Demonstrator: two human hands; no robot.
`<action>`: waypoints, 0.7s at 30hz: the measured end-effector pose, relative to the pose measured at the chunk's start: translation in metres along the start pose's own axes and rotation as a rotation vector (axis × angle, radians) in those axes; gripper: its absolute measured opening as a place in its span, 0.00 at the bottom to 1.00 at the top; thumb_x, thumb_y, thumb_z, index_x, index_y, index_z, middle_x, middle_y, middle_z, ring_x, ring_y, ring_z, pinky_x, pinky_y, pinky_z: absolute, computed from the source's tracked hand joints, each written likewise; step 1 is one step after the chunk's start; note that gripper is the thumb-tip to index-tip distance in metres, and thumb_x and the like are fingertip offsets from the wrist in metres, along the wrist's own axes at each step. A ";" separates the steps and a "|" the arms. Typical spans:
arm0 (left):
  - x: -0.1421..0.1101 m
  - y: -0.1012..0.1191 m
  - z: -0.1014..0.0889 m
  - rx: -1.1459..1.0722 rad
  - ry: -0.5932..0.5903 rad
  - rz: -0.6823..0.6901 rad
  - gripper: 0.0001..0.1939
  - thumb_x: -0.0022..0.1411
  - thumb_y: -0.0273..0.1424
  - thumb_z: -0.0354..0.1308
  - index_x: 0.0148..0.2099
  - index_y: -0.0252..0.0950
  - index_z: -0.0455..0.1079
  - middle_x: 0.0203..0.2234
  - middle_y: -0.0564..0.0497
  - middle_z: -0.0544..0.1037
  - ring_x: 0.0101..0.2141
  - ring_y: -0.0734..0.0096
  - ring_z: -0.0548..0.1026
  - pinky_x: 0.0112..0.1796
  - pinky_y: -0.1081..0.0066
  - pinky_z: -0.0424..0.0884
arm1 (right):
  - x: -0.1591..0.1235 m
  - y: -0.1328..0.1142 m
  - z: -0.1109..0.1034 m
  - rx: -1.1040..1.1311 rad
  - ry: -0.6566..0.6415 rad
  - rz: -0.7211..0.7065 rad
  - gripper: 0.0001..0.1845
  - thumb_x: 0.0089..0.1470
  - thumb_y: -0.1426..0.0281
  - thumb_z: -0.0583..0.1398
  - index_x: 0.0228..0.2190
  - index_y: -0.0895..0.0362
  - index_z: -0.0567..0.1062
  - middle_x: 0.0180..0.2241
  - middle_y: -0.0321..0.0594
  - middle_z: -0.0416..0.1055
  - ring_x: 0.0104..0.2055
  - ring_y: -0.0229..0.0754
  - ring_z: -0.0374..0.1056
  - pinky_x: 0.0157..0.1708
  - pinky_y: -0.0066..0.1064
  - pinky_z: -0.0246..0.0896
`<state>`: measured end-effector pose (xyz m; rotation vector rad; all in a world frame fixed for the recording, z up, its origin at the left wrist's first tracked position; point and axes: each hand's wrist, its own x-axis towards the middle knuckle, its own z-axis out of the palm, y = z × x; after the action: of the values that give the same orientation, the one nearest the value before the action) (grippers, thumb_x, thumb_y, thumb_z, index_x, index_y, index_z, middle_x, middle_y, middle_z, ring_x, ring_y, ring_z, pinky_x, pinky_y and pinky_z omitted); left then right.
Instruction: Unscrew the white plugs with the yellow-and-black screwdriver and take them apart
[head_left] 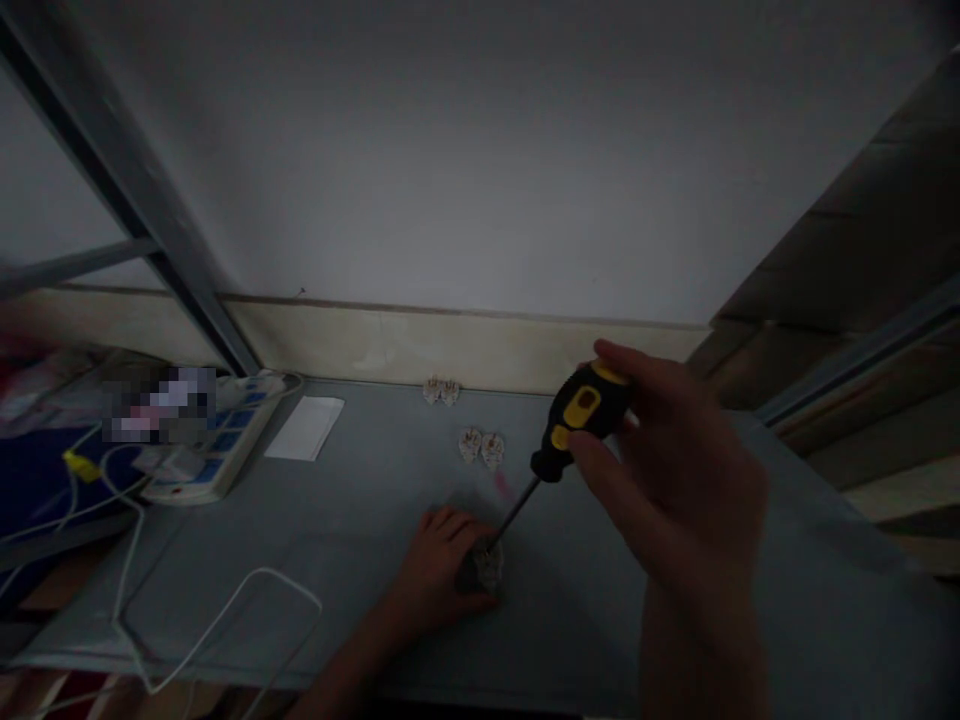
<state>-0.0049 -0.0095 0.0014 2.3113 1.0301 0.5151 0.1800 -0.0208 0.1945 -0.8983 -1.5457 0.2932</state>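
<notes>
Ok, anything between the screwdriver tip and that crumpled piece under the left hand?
Nothing visible. The screwdriver in the right hand runs straight down to the small crumpled piece, its tip seemingly touching it. The left hand covers only the piece's left side, leaving the side toward the tip open.

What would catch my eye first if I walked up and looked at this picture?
The black-and-yellow screwdriver stands out most, gripped in the right hand at the right of the view, its shaft slanting down toward a small crumpled lump cupped by the left hand at lower centre. Farther back on the grey desktop, small folded pieces lie near the wall, and a white-and-blue power strip sits at the left.
</notes>
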 end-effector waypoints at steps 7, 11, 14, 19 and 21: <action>0.000 0.002 -0.002 -0.002 -0.020 -0.018 0.35 0.45 0.37 0.76 0.55 0.42 0.69 0.51 0.47 0.76 0.51 0.50 0.71 0.54 0.51 0.63 | -0.007 0.008 0.011 0.367 0.046 0.055 0.23 0.61 0.74 0.55 0.56 0.45 0.70 0.53 0.41 0.69 0.48 0.42 0.72 0.40 0.36 0.76; 0.000 0.003 -0.004 -0.003 -0.017 -0.023 0.35 0.46 0.36 0.75 0.55 0.41 0.69 0.51 0.49 0.76 0.52 0.51 0.71 0.55 0.52 0.63 | -0.008 0.012 0.013 0.383 0.099 0.077 0.26 0.61 0.72 0.55 0.59 0.41 0.66 0.54 0.40 0.68 0.48 0.42 0.71 0.41 0.37 0.76; 0.000 0.003 -0.004 -0.003 -0.014 -0.016 0.33 0.47 0.36 0.74 0.56 0.41 0.69 0.51 0.49 0.76 0.51 0.51 0.72 0.54 0.53 0.64 | -0.009 0.010 0.013 0.380 0.126 0.106 0.28 0.61 0.72 0.55 0.60 0.40 0.63 0.54 0.41 0.67 0.49 0.43 0.70 0.43 0.39 0.76; 0.001 0.003 -0.004 -0.002 -0.010 -0.007 0.33 0.47 0.37 0.73 0.56 0.41 0.69 0.50 0.48 0.77 0.51 0.50 0.72 0.53 0.53 0.65 | -0.009 0.004 0.014 0.436 0.154 0.102 0.28 0.59 0.73 0.57 0.58 0.40 0.65 0.52 0.38 0.69 0.48 0.41 0.71 0.42 0.36 0.76; 0.001 0.003 -0.004 -0.002 -0.007 -0.008 0.33 0.47 0.37 0.74 0.55 0.40 0.69 0.50 0.49 0.77 0.51 0.50 0.72 0.53 0.53 0.65 | -0.009 0.002 0.014 0.413 0.175 0.100 0.28 0.59 0.73 0.57 0.58 0.40 0.65 0.52 0.38 0.69 0.47 0.41 0.71 0.41 0.36 0.76</action>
<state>-0.0049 -0.0095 0.0066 2.3047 1.0343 0.5045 0.1673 -0.0207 0.1839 -0.6552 -1.2200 0.5681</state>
